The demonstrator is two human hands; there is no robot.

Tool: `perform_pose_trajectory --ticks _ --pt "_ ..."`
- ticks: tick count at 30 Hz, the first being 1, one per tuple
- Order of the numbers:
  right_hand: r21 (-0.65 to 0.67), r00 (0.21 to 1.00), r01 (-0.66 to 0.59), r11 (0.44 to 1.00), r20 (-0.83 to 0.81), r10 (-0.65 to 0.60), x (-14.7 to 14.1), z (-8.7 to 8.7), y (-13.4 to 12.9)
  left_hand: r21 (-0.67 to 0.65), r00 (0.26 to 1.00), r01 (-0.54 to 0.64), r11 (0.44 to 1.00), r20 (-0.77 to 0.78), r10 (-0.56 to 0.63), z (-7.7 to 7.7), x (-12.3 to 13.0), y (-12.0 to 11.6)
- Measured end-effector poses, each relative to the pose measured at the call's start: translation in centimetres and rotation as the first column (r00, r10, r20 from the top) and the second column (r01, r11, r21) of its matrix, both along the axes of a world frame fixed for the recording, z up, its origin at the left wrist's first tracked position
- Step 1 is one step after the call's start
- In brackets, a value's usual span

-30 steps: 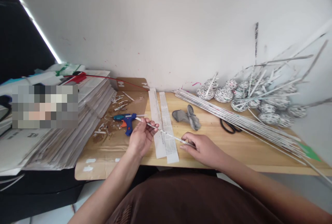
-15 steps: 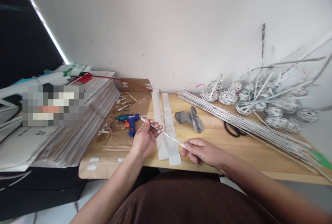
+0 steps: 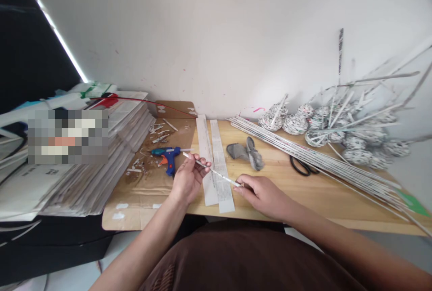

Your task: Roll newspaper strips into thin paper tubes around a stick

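Note:
A thin rolled paper tube (image 3: 221, 175) slants between my two hands, above the table's front part. My left hand (image 3: 190, 177), palm turned up, pinches it near its upper left end, which pokes out past the thumb. Closed around its lower right part is my right hand (image 3: 261, 194), whose fingertips are partly hidden. Below the tube lie two flat printed paper strips (image 3: 223, 178), side by side. Just left of my left hand a blue glue gun (image 3: 171, 160) rests on a cardboard sheet (image 3: 135, 196).
A grey cloth piece (image 3: 245, 152) and black-handled scissors (image 3: 300, 166) lie right of the strips. A bundle of paper tubes (image 3: 313, 160) runs diagonally, with several woven paper balls (image 3: 295, 123) behind it. Stacked paper (image 3: 121, 142) stands left; paper scraps (image 3: 160, 134) litter the cardboard.
My right hand has shifted slightly up and left along the tube and turned, its back now more upward. The left hand keeps its pinch in nearly the same place.

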State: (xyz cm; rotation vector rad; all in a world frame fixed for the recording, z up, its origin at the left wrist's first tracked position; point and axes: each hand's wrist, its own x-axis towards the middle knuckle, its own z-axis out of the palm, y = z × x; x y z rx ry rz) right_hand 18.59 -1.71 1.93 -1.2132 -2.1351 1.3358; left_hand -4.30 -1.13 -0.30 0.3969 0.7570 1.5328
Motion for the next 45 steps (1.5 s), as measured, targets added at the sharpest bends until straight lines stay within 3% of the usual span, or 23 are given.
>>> perform_pose_trajectory --ticks 2,5,7,10,12,14,15,16,18,20,22,24,25,27,29,30,31,33,35,36,40,44,45 --pt "-0.088 0.999 -0.004 0.996 -0.043 0.000 -0.1 -0.1 0.0 -0.001 1.000 0.002 1.000 0.001 -0.002 0.0 0.0 0.0" --pt "-0.469 0.984 -0.063 0.881 -0.177 -0.024 -0.2 -0.5 0.0 0.016 1.000 0.015 1.000 -0.007 -0.015 0.0 -0.1 -0.1" --pt "-0.447 0.984 -0.038 0.894 -0.174 -0.045 -0.3 -0.6 0.1 0.024 1.000 0.020 1.000 -0.014 -0.020 0.0 -0.1 -0.1" --pt "-0.227 0.993 -0.002 0.974 -0.113 -0.025 -0.4 -0.4 0.1 0.024 1.000 0.022 0.999 -0.015 -0.022 0.0 -0.1 -0.2" --pt "-0.312 0.988 -0.036 0.949 -0.153 -0.013 -0.6 -0.3 0.1 0.021 1.000 0.020 1.000 -0.011 -0.020 0.0 -0.1 -0.2" --pt "-0.458 0.981 -0.077 0.886 -0.194 -0.014 -0.7 -0.2 0.2 0.019 1.000 0.020 1.000 -0.012 -0.019 0.1 -0.1 -0.1" --pt "-0.453 0.983 -0.079 0.888 -0.182 -0.006 -0.7 -0.1 0.2 0.019 1.000 0.021 1.000 -0.014 -0.021 0.1 -0.1 -0.1" --pt "-0.372 0.990 -0.065 0.926 -0.141 0.013 -0.7 0.0 0.2 0.020 1.000 0.022 1.000 -0.017 -0.021 0.1 -0.1 -0.1" --pt "-0.054 0.999 -0.034 0.998 -0.001 0.034 -0.8 0.1 0.2 0.020 1.000 0.021 1.000 -0.019 -0.020 0.1 -0.1 0.0" --pt "0.133 0.996 -0.043 0.990 0.078 0.033 -0.9 0.0 0.2 0.015 1.000 0.019 1.000 -0.015 -0.019 0.1 -0.1 0.0" --pt "-0.023 0.999 -0.041 0.999 0.022 0.042 -1.0 -0.2 0.1 0.009 1.000 0.020 1.000 -0.010 -0.020 0.1 0.0 0.0" --pt "-0.283 0.996 -0.059 0.957 -0.078 0.038 -1.1 -0.5 0.2 0.004 1.000 0.022 1.000 -0.011 -0.022 0.1 0.0 -0.1" --pt "-0.326 0.995 -0.068 0.943 -0.096 0.038 -1.1 -0.6 0.2 0.006 1.000 0.021 1.000 -0.014 -0.021 0.2 0.0 -0.1" --pt "-0.162 0.998 -0.061 0.985 -0.034 0.056 -1.1 -0.6 0.3 0.010 1.000 0.020 1.000 -0.022 -0.020 0.2 0.1 -0.1" --pt "0.147 0.996 -0.042 0.988 0.082 0.030 -1.2 -0.5 0.4 0.015 1.000 0.019 1.000 -0.024 -0.018 0.2 0.1 -0.2" --pt "0.238 0.994 -0.037 0.971 0.110 0.011 -1.3 -0.5 0.5 0.017 1.000 0.017 1.000 -0.023 -0.017 0.2 0.1 -0.2" --pt "0.236 0.994 -0.034 0.971 0.105 0.009 -1.4 -0.5 0.5 0.018 1.000 0.016 1.000 -0.020 -0.016 0.2 0.1 -0.2" --pt "-0.021 0.999 -0.051 0.998 0.003 0.051 -1.5 -0.7 0.6 0.022 1.000 0.017 1.000 -0.016 -0.016 0.2 0.1 -0.2" --pt "-0.329 0.989 -0.101 0.939 -0.139 0.058 -1.6 -1.0 0.6 0.021 1.000 0.018 1.000 -0.014 -0.018 0.3 0.1 -0.2" --pt "-0.396 0.984 -0.109 0.912 -0.171 0.044 -1.6 -1.0 0.6 0.018 1.000 0.018 1.000 -0.013 -0.018 0.3 0.1 -0.2" --pt "-0.199 0.994 -0.025 0.980 -0.109 0.003 -1.4 -0.9 0.7 -0.001 1.000 0.008 1.000 -0.009 -0.008 0.2 0.2 -0.1" --pt "-0.410 0.985 -0.071 0.909 -0.174 -0.002 -1.3 -0.6 0.9 0.012 1.000 0.022 1.000 -0.007 -0.022 0.1 0.2 -0.1" --pt "-0.397 0.987 -0.071 0.915 -0.159 0.008 -1.4 -0.6 0.9 0.015 1.000 0.025 1.000 -0.008 -0.024 0.1 0.2 -0.1"
